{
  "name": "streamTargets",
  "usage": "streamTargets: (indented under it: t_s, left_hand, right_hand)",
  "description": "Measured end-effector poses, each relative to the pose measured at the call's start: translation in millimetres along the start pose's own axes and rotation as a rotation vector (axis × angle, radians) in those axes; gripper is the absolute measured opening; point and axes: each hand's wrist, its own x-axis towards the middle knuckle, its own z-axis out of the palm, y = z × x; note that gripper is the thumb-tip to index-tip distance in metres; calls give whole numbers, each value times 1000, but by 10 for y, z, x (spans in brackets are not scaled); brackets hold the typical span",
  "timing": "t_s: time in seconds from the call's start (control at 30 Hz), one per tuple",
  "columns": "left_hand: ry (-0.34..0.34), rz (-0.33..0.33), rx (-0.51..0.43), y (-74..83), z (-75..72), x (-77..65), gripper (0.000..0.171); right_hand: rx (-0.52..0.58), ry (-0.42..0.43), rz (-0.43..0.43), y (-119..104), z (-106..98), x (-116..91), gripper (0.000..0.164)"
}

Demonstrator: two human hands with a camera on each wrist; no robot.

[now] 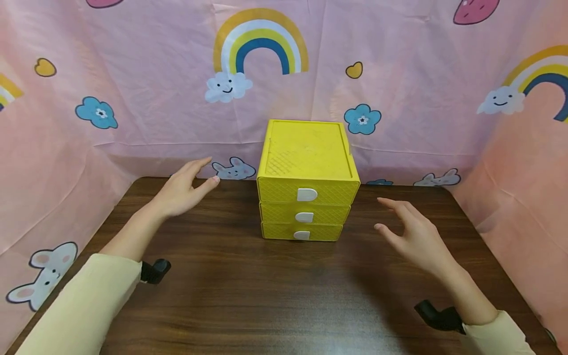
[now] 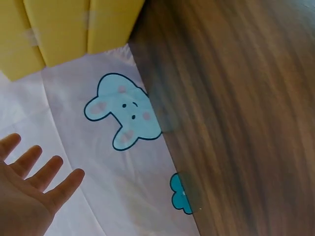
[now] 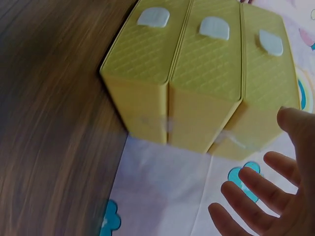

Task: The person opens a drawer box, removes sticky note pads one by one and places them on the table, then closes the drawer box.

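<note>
A yellow box of three stacked drawers (image 1: 308,150) stands at the back of the table, a white tab handle on the front of each drawer. To its left my left hand (image 1: 184,190) hovers with fingers spread and nothing in them. My right hand (image 1: 414,236) is held off to its right, thumb apart from the fingers, also holding nothing. In the right wrist view the drawer fronts (image 3: 206,59) show a quilted pattern, and the right thumb overlaps the box's side. The left wrist view shows the left fingers (image 2: 64,189) loosely extended, apart from the box.
The dark wooden table (image 1: 266,301) reaches back to a pink cloth (image 1: 168,64) printed with rainbows, flowers and rabbits, which also rises along both sides. A black strap piece (image 1: 155,271) sits at the left wrist, another (image 1: 439,316) at the right.
</note>
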Motion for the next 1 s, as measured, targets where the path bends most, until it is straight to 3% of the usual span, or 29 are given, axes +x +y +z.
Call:
streamTargets:
  t_s: [0.27, 0.6, 1.0]
  left_hand:
    - [-17, 18, -17, 140, -67, 166, 71]
    - [-37, 8, -76, 272, -41, 330, 72]
    - [-98, -52, -149, 503, -28, 514, 75]
  right_hand:
    - [39, 95, -43, -146, 76, 84, 54]
    - [128, 140, -11, -307, 184, 179, 48]
    - [206, 228, -18, -559, 365, 300, 37]
